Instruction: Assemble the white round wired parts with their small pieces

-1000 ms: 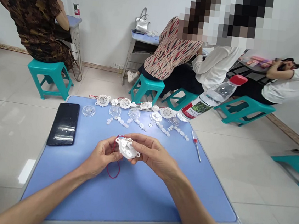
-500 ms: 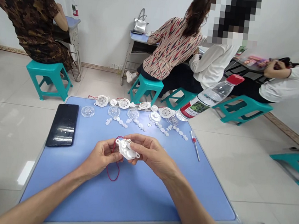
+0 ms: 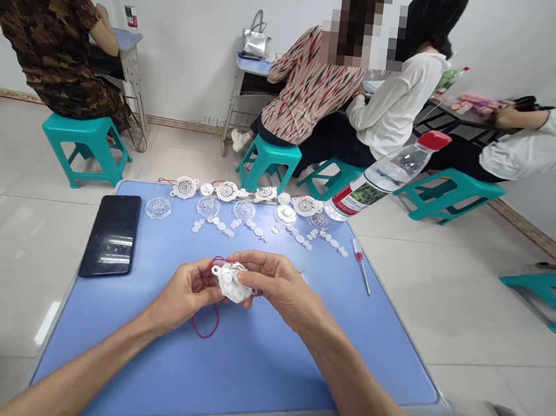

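Note:
A white plastic gear housing is held up over the blue table between both hands. My left hand grips its left side, thumb in front, near a small loop-shaped tab. My right hand wraps the right side, its thumb pressed on the top face, where small gears show in part. A red cord hangs from the housing in a loop below my left fingers. The fingers behind the housing are mostly hidden.
White housings, clear octagonal covers and small white gears lie in rows at the table's back. A phone rests left. A water bottle stands back right, above a screwdriver. Several people sit on stools beyond.
Both hands stay on the housing, and my right thumb has shifted slightly across its face. The whole view has moved a little; a clear piece now shows beside my right hand.

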A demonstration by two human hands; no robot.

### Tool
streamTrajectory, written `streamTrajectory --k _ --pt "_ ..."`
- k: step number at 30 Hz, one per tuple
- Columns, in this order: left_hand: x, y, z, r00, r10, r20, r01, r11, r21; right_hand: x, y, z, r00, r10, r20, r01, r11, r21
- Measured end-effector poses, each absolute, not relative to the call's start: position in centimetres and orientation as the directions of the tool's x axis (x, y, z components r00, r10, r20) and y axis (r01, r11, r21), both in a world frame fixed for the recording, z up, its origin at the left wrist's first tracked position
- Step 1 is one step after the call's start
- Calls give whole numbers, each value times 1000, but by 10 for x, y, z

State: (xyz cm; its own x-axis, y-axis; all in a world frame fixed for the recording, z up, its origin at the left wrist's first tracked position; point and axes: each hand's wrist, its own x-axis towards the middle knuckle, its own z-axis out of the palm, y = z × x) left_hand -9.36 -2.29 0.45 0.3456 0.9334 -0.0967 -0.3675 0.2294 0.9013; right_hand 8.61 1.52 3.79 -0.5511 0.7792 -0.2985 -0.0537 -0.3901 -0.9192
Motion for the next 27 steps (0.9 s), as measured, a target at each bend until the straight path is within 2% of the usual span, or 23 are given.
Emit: streamTrajectory --k 7,15,20,27 --pt "-94 -23 3 343 930 -133 -365 263 893 87 18 40 -574 752 -325 -42 -423 -905" --pt "-96 -23 2 352 930 -102 -326 224 918 88 19 42 -577 747 -331 -33 -426 -904" --pt "-98 -25 4 324 946 -28 -311 134 941 89 19 43 -591 738 -326 -34 -426 -904" --pt "-107 -30 12 147 988 56 -180 -29 983 88 19 39 -618 727 -299 -42 -411 -911"
